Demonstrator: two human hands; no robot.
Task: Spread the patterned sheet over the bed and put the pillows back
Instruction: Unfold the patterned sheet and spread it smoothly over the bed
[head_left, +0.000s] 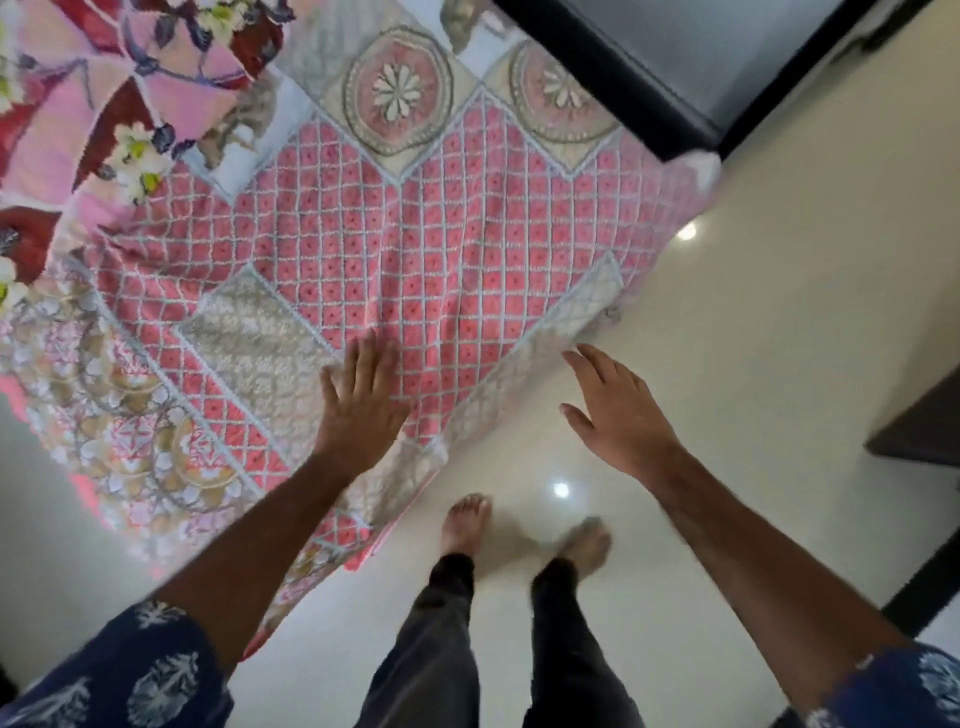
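The patterned sheet (415, 249), pink lattice with medallion borders, is laid over the corner of the bed and hangs down its side toward the pale tiled floor (779, 322). Soft ripples are seen in the lattice panel near the corner, so the cloth is judged to be spread but not yet smoothed. The left hand (358, 400) is laid flat on the sheet with straight fingers, nothing being gripped. The right hand (618, 415) is held released and spread just beside the hanging edge, over the floor; whether the cloth is touched by its fingertips cannot be told.

A pillow (104, 88) in red and pink floral print is seen at the upper left, on the bed.

If the flat palm is dragged too hard, the sheet could be pulled askew or slid off the corner, since the overhang is unheld. The bare feet (467, 525) are placed near the draped hem, which could be stepped on.
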